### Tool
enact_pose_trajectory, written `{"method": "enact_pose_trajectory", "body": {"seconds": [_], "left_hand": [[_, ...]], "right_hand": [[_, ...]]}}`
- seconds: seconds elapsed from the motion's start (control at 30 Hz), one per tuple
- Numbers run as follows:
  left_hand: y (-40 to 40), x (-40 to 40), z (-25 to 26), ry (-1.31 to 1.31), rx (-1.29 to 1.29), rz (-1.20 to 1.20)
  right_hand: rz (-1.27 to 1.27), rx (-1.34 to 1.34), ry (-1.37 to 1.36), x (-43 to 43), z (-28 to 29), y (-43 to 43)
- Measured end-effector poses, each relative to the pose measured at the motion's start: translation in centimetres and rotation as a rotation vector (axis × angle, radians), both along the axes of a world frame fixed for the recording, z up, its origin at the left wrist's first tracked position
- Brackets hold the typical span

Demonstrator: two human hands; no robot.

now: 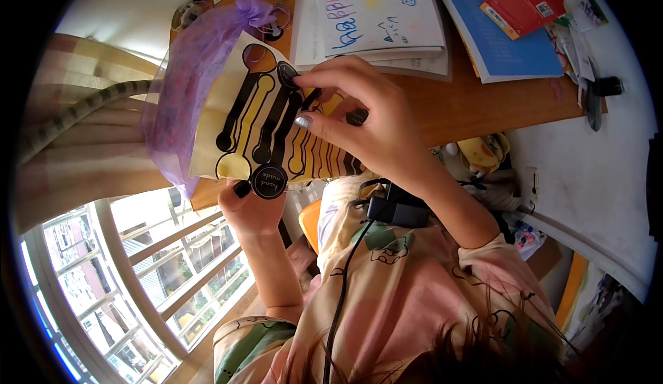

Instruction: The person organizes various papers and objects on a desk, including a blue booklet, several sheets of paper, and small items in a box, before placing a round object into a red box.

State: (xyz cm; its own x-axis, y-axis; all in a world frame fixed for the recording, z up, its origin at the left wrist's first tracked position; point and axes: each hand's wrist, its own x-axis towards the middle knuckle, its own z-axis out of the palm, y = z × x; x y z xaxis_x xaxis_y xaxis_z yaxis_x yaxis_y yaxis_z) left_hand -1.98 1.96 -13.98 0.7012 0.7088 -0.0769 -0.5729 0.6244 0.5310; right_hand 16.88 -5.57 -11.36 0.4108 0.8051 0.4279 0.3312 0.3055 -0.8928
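A paper bag or sheet [248,120] printed with yellow, black and white strips and rounded ends is held up in front of me. My left hand [251,210] grips its lower edge, the thumb beside a round black sticker [269,181] with white lettering. My right hand [357,107] is over its right side, index fingertip on another round black sticker [288,76] near the top edge, thumb lower on the printed face. A third dark round sticker [356,116] shows between the right fingers and palm. Behind the paper lies a purple organza bag [178,89] with its neck gathered.
The wooden desk [466,109] holds a sheet with coloured drawings [383,11], a blue book [502,52] and a torn red box [523,6]. A striped tail-like thing [88,109] crosses the curtain [103,161] at left. A barred window [171,265] stands lower left.
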Motion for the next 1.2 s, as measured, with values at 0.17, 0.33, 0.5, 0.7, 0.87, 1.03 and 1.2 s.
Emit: {"method": "enact_pose_trajectory", "body": {"seconds": [0.17, 0.33, 0.5, 0.7, 0.87, 1.03, 1.2], "left_hand": [[0.6, -0.4, -1.4, -0.158, -0.038, -0.095], [0.4, 0.5, -1.3, -0.193, -0.019, -0.136], [-1.4, 1.7, -0.1, 0.009, 0.059, 0.072], [-2.3, 1.8, -0.2, -0.034, 0.313, 0.040], [-3.5, 3.0, 1.6, 0.596, 0.356, 0.250], [-3.5, 3.9, 1.6, 0.253, 0.114, 0.238], [-2.9, 3.3, 0.9, 0.109, 0.113, 0.152]], "right_hand": [[-0.129, 0.077, -0.213, -0.1, 0.4, -0.2], [-0.242, 0.152, -0.339, -0.5, -0.2, -0.1], [-0.298, 0.196, -0.414, -0.4, -0.4, 0.1], [-0.329, 0.207, -0.511, -0.2, -0.9, 0.3], [-0.338, 0.194, -0.531, -0.5, -0.8, 0.1], [-0.268, 0.147, -0.385, -0.6, -0.5, -0.2], [-0.167, 0.152, -0.298, -0.5, -0.3, -0.5]]}}
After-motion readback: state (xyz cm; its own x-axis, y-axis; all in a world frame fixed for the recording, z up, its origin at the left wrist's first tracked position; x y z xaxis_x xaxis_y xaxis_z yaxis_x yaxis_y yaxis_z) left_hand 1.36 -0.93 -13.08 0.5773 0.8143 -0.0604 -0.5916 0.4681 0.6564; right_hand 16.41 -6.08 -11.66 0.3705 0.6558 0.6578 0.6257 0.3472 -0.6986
